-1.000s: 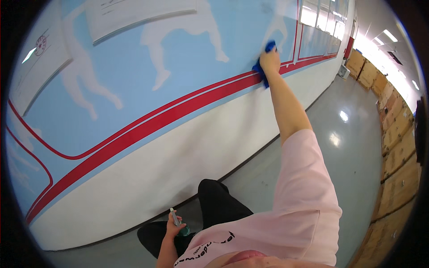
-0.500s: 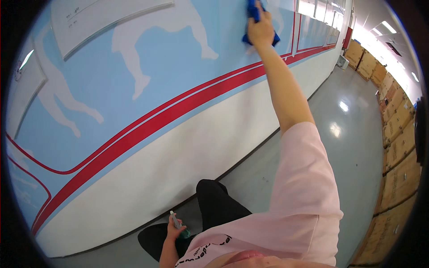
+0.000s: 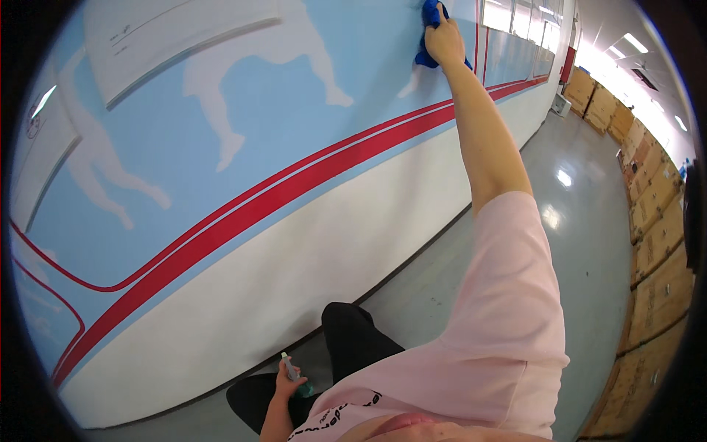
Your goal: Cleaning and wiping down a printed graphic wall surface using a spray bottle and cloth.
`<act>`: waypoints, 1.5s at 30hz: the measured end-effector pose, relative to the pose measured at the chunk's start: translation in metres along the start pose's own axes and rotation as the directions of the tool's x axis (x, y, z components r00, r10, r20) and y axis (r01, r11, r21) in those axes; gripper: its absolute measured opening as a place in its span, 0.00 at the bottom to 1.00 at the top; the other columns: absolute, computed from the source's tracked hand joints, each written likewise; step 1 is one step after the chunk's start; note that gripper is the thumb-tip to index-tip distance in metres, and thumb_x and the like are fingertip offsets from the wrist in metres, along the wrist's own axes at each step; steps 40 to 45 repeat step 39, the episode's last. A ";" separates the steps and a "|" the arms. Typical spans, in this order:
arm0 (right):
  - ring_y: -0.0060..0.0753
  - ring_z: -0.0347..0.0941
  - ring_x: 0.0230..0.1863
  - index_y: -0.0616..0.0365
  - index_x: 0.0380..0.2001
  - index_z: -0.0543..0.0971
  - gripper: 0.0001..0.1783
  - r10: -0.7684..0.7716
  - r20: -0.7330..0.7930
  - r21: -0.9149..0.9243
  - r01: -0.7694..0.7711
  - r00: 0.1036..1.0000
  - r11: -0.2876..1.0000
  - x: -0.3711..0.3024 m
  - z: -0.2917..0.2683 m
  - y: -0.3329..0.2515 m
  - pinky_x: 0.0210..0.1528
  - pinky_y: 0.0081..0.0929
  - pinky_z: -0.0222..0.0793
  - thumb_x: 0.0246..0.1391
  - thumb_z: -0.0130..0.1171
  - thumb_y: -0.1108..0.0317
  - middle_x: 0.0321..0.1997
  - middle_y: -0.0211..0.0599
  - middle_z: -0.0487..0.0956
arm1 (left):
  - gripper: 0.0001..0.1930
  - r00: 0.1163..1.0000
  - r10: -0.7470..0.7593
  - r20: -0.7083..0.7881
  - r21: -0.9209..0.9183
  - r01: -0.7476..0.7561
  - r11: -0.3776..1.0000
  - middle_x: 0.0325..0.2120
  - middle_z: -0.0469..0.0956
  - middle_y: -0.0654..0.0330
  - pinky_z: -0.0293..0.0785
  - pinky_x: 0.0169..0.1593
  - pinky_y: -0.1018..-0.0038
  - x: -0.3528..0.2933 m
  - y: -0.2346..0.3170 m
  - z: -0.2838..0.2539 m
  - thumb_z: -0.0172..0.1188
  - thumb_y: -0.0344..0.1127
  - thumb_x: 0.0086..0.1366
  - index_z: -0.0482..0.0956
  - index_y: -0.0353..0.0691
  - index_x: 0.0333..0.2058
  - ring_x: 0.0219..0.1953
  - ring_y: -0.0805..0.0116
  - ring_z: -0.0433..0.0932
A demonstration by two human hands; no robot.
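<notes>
My right arm stretches far up and forward, and its hand (image 3: 446, 44) presses a blue cloth (image 3: 433, 15) against the painted wall (image 3: 294, 125). The fingers are bent over the cloth, part of which hangs out below and beside them. Low in the picture, close to my knees, my left hand (image 3: 284, 384) is wrapped round a small spray bottle (image 3: 305, 389) with a pale spray head and a green lower part. The bottle is held apart from the wall.
White silhouettes and a red stripe (image 3: 294, 186) mark the light blue wall above a white lower band. White panels (image 3: 184, 37) are mounted at upper left. Large brown wooden crates (image 3: 655, 287) line the right side of the grey floor (image 3: 567, 243). Windows (image 3: 515, 18) sit farther along the wall.
My right hand and the blue cloth have shifted a little to the right along the wall. My left hand keeps the spray bottle in nearly the same place.
</notes>
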State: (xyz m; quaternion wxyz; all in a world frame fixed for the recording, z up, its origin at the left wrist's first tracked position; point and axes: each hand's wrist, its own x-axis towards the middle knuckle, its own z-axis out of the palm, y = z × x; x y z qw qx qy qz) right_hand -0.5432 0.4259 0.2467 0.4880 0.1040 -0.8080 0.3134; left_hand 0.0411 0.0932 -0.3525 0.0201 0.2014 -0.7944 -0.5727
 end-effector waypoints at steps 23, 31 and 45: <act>0.58 0.71 0.48 0.59 0.44 0.76 0.24 0.334 0.085 0.040 -0.338 0.939 0.940 0.011 0.021 0.086 0.53 0.43 0.65 0.47 0.46 0.57 0.44 0.58 0.75 | 0.46 0.994 -0.077 0.082 0.087 0.070 0.994 0.31 0.72 0.62 0.73 0.41 0.70 0.004 0.022 0.011 0.73 0.28 0.37 0.56 0.50 0.55 0.35 0.69 0.74; 0.60 0.72 0.46 0.63 0.38 0.78 0.22 0.588 0.038 0.094 -0.589 0.808 0.803 -0.089 0.063 0.139 0.49 0.44 0.65 0.46 0.46 0.58 0.41 0.63 0.75 | 0.46 0.990 -0.073 0.121 0.070 0.065 0.995 0.32 0.73 0.62 0.74 0.41 0.70 0.009 0.013 0.009 0.73 0.28 0.35 0.56 0.50 0.55 0.35 0.68 0.74; 0.57 0.69 0.51 0.59 0.45 0.76 0.23 0.596 0.076 0.172 -0.599 0.799 0.782 -0.167 0.085 0.073 0.53 0.39 0.63 0.48 0.49 0.58 0.49 0.64 0.71 | 0.47 0.994 -0.054 0.094 0.131 0.042 0.991 0.32 0.73 0.61 0.74 0.40 0.69 0.001 0.007 0.004 0.74 0.29 0.36 0.56 0.51 0.56 0.35 0.67 0.75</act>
